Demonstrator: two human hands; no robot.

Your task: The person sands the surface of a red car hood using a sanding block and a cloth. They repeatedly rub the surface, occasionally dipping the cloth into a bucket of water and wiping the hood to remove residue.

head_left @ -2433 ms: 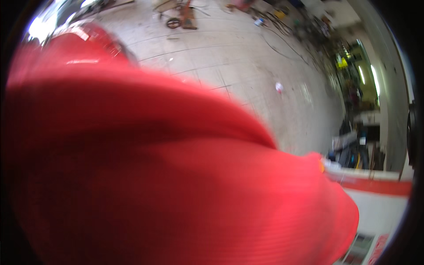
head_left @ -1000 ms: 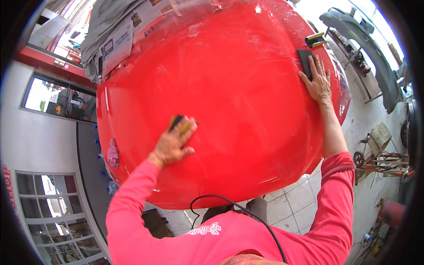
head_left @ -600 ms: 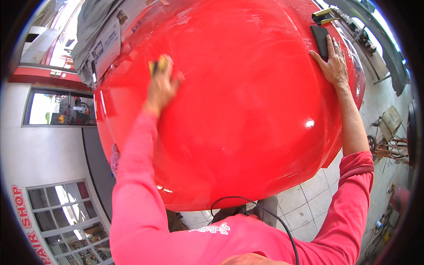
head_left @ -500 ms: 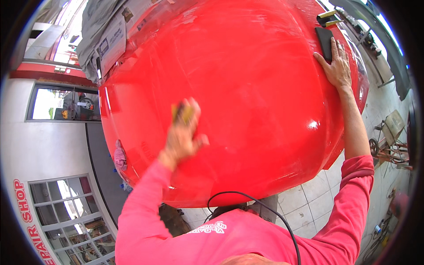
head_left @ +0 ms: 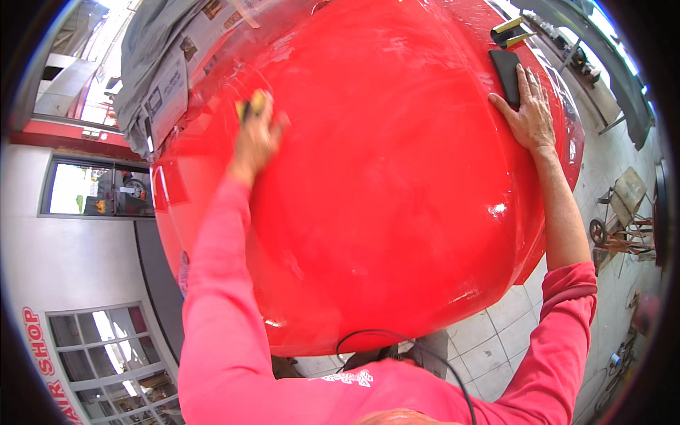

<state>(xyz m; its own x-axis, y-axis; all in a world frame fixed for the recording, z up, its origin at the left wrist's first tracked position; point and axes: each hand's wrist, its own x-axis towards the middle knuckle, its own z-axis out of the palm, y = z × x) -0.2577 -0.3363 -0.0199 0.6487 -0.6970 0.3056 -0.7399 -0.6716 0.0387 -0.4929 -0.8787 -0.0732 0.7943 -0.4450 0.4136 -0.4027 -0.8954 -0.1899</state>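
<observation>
A glossy red car hood [head_left: 382,177], with pale hazy streaks over its surface, lies before me. My left hand [head_left: 256,140] is at the hood's left far part, its fingers closed over a small yellow-and-black sanding pad [head_left: 246,110] pressed to the paint; it is slightly blurred. Toward the right edge, my right hand [head_left: 533,117] lies flat on the hood with fingers stretched. A flat black block [head_left: 506,74] sits between its thumb and fingers, touching the hand. Just beyond that block rests a folded yellow-and-black piece [head_left: 511,32].
Newspaper [head_left: 168,92] and a grey cover [head_left: 131,92] mask the far left of the car. A black cable [head_left: 453,372] hangs across my chest. At right, a wheeled metal stand [head_left: 623,212] is on the tiled floor [head_left: 496,326]. A building wall with windows [head_left: 117,347] stands left.
My left hand has slid forward and a little left over the hood with the sanding pad. The right hand stays beside the black block; the whole view has shifted slightly.
</observation>
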